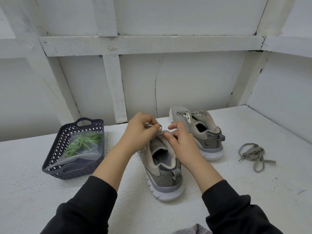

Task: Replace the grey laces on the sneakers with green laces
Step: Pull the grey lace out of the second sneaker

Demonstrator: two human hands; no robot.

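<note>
- Left hand (pixel 140 130): fingers curled tight, thumb and fingertips pinching a grey lace (pixel 160 133) above the front of the near sneaker (pixel 162 168). Orange-painted nail shows.
- Right hand (pixel 181 142): fingers curled, thumb pressed on the right edge of the same sneaker's lacing area, gripping the upper there. Index finger sticks out toward the left hand. Cannot tell whether it also has lace in it.
- Hands sit just beside each other, nearly touching, over the tongue.
- Both arms in black sleeves (pixel 94 200), coming in from the near edge.
- Near sneaker: grey, white sole, heel toward camera, toe pointing far, upright on the white table (pixel 33 183), centre. Toe hidden by the hands.
- Far sneaker (pixel 199 130): same pair, just right of and behind the near one, upright, heel near-right, toe far-left. Eyelet rows visible along the top; the two soles are close, contact unclear.
- Loose grey lace (pixel 253 155): in a tangled heap on the table, right of the far sneaker and apart from it.
- Dark basket (pixel 55 149): lattice walls, handle cut-outs, on the table left of the hands, apart from the sneakers.
- Green laces (pixel 84 143): inside the basket, in a clear plastic bag (pixel 94 152), toward its far end.
- White panelled wall (pixel 185 81) behind the table.
- Grey patterned fabric (pixel 194 230) at the near edge, partly cut off.
</note>
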